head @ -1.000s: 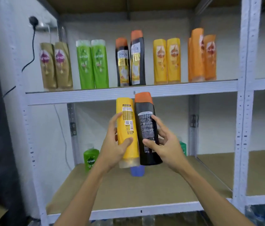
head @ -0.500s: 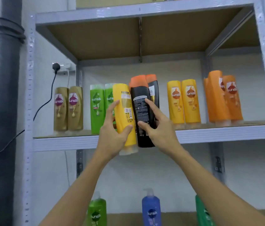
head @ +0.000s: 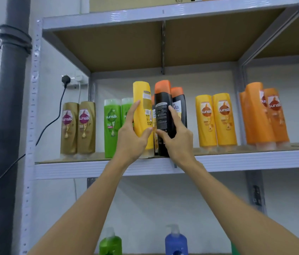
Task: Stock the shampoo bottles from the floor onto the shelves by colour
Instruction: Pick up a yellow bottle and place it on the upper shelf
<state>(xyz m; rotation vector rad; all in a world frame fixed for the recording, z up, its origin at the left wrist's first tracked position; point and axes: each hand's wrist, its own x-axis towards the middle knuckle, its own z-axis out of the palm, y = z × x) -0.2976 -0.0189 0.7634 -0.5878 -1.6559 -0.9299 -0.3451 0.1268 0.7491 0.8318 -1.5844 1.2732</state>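
My left hand (head: 131, 139) grips a yellow bottle (head: 142, 107), back label facing me, its base near the shelf (head: 71, 168) front edge. My right hand (head: 177, 142) grips a black bottle with an orange cap (head: 162, 107), standing at the shelf edge in front of two other black bottles (head: 180, 105). On the same shelf stand two gold bottles (head: 79, 127), two green bottles (head: 113, 124), two yellow bottles (head: 215, 120) and orange bottles (head: 262, 116).
A dark pipe (head: 7, 126) runs down the left wall, with a plug and cable (head: 66, 80) beside the shelf post. Below are a green pump bottle (head: 110, 243) and a blue pump bottle (head: 176, 242). Another shelf board hangs above.
Both hands have lifted the yellow and black bottles from below the shelf up to shelf level. The black bottle now stands at the shelf edge in front of the other black ones.
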